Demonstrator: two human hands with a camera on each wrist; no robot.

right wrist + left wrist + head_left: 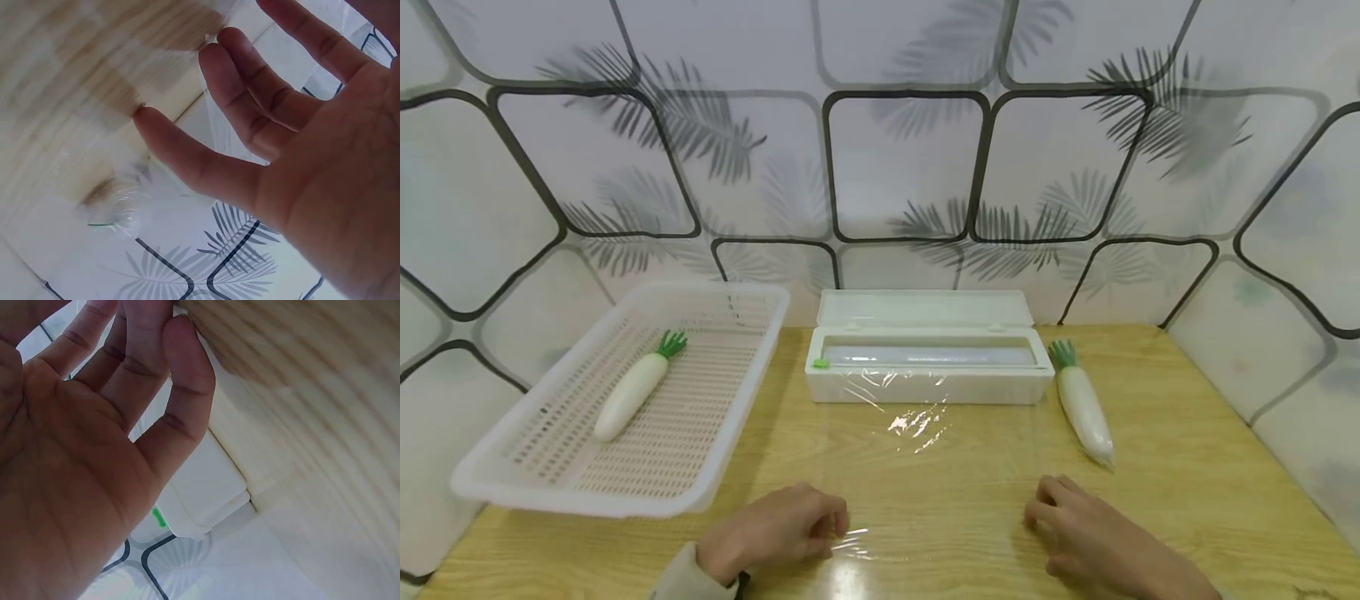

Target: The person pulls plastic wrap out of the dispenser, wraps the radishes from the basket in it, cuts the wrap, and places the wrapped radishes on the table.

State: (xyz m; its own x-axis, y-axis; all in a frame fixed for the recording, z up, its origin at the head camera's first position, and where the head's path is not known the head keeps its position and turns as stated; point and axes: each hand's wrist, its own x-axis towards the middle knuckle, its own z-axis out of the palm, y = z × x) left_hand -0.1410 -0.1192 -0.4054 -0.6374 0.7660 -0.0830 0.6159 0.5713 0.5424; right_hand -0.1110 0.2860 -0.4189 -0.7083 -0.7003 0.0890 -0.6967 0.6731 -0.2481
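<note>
Clear plastic wrap (917, 425) runs from a white wrap dispenser (928, 387) over the wooden table toward me. At its near left, my left hand (782, 525) is low over the table, fingers loosely bent, thumb apart from the index finger. My right hand (1097, 537) is at the near right, fingers slightly bent; in the right wrist view its fingertips (147, 119) touch film or the tabletop. A wrapped white radish (1084, 408) with a green top lies right of the dispenser. Another white radish (632, 396) lies in a white basket (741, 400).
The dispenser's lid (925, 308) stands raised at the back, with a roll (917, 356) inside and a green slider (821, 364) at its left end. Patterned cloth (910, 167) rises behind and beside the wooden table (1195, 417).
</note>
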